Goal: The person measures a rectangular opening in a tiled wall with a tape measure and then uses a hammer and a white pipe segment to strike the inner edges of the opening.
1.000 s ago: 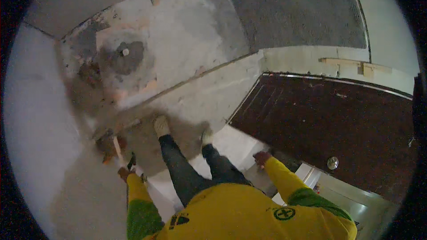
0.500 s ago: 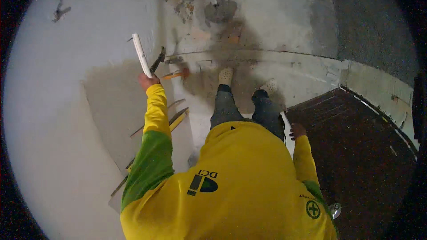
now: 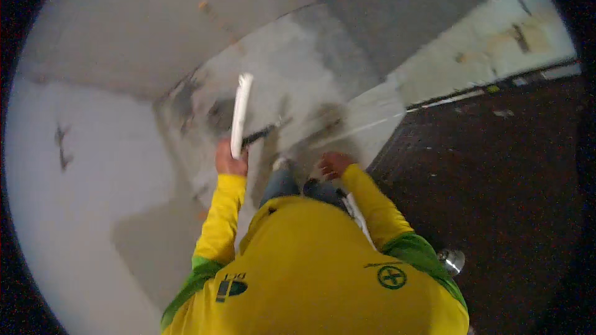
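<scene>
My left hand [image 3: 231, 159] is closed around a long white strip [image 3: 241, 111], which stands up out of the fist. A dark, narrow tool [image 3: 259, 134] juts out beside the strip from the same hand; blur hides its exact kind. My right hand [image 3: 336, 165] hangs in front of my legs, low and to the right of the left one. Its fingers are smeared by motion, and whether anything is in them cannot be made out.
A pale wall [image 3: 105, 149] rises on the left. Ahead lies a stained concrete floor [image 3: 267, 56] with a dark grey patch. To the right is a dark brown surface [image 3: 484, 180] with a pale edge [image 3: 459, 96]. A shiny metal object [image 3: 452, 262] sits by my right elbow.
My view has swung to the right. The left hand, with the white strip, now shows nearer the middle and lower. My right hand has come inward and forward from my right side.
</scene>
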The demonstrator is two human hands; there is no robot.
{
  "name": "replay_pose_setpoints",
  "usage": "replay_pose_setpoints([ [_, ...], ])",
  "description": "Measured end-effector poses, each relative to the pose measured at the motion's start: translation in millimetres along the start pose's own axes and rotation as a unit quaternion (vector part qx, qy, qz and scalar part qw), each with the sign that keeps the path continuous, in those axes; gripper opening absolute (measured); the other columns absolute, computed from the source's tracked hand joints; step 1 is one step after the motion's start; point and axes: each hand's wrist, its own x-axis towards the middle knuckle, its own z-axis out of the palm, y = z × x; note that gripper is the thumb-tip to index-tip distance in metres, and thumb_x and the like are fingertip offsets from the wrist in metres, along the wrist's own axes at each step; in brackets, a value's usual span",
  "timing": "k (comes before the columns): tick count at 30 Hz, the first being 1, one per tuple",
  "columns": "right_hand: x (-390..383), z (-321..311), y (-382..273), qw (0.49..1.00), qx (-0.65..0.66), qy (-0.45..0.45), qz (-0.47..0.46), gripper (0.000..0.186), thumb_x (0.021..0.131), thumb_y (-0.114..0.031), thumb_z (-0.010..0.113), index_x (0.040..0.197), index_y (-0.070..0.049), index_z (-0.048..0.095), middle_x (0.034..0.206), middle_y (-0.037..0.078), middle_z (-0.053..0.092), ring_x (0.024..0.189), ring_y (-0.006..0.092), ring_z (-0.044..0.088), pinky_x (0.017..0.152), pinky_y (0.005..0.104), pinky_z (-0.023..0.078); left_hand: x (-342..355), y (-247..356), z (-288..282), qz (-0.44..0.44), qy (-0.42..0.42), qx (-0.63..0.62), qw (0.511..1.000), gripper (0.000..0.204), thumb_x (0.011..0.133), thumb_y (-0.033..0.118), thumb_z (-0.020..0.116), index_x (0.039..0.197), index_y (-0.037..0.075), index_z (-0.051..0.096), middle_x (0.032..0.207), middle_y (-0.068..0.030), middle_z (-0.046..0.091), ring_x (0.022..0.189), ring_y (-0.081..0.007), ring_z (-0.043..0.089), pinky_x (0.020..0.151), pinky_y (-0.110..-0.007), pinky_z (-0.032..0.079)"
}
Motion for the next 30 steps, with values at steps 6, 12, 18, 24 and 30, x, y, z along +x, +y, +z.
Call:
replay_pose_setpoints([
  [6,-83,18,-76,0.954,0.292,-0.068,0.017,0.059,0.079,-0.058,0.053,0.11,-0.009,0.053,0.092,0.013,0.06,0.081,0.0301,0.059,0.072,0.0442,0.051,-19,127,93,0.099,-0.127,-0.158,0.974,0.03,0.065,0.012,0.07,0.09,0.004,0.057,0.085,-0.0164,0.056,0.083,-0.0358,0.054,0.073,-0.041,0.045],
  [12,-80,-62,-50,0.906,0.366,-0.043,-0.209,0.047,0.083,-0.048,0.045,0.106,-0.008,0.054,0.095,0.012,0.06,0.082,0.0318,0.058,0.064,0.0501,0.051,-38,184,137,0.212,-0.335,-0.272,0.877,0.038,0.069,0.026,0.068,0.099,0.005,0.056,0.099,-0.0158,0.056,0.094,-0.0346,0.053,0.082,-0.042,0.043],
  [18,-82,-103,-38,0.943,0.288,0.082,-0.146,0.038,0.075,-0.022,0.052,0.104,0.001,0.057,0.099,0.017,0.06,0.09,0.0305,0.059,0.08,0.0421,0.049,-65,158,154,-0.085,-0.476,-0.211,0.849,0.073,0.057,0.053,0.073,0.111,0.008,0.054,0.101,-0.0185,0.06,0.095,-0.0332,0.057,0.081,-0.039,0.044],
  [24,-18,-91,12,0.978,0.194,-0.079,-0.019,0.055,0.078,-0.029,0.045,0.128,-0.006,0.04,0.124,0.017,0.05,0.109,0.0313,0.051,0.093,0.0474,0.039,-207,91,237,-0.29,-0.425,-0.416,0.749,0.074,0.061,0.059,0.069,0.111,0.007,0.054,0.096,-0.0141,0.062,0.088,-0.028,0.06,0.079,-0.036,0.044],
  [30,77,-55,62,0.986,0.116,-0.098,0.062,0.042,0.077,-0.024,0.051,0.115,-0.007,0.048,0.105,0.014,0.057,0.091,0.03,0.057,0.085,0.0474,0.044,-251,1,236,-0.365,-0.551,-0.403,0.633,0.063,0.072,0.062,0.058,0.106,0.009,0.058,0.092,-0.0131,0.061,0.084,-0.0244,0.058,0.074,-0.037,0.044],
])
